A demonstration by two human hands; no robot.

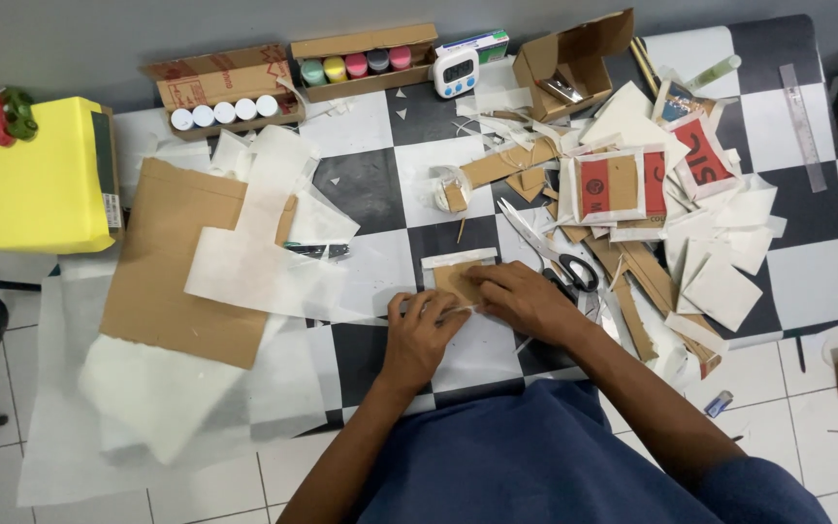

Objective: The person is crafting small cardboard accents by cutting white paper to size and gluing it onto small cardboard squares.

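A small brown cardboard piece point(459, 278) wrapped in thin white paper lies on the checkered table point(370, 184) near its front edge. My right hand point(526, 297) presses down on the right side of that piece. My left hand point(423, 325) rests just below and left of it, fingers curled, pinching the white paper edge point(456, 312). Both hands touch the same small piece. Black-handled scissors point(550, 247) lie just right of my right hand.
A large brown cardboard sheet point(172, 267) under white paper point(254, 243) lies at left. Two open boxes of paint bottles point(225, 110) point(356, 64), a white timer point(456, 70) and an open carton point(564, 63) stand at the back. Cardboard scraps, red-printed pieces point(618, 184) and a ruler point(802, 126) sit right. A yellow box point(31, 180) stands far left.
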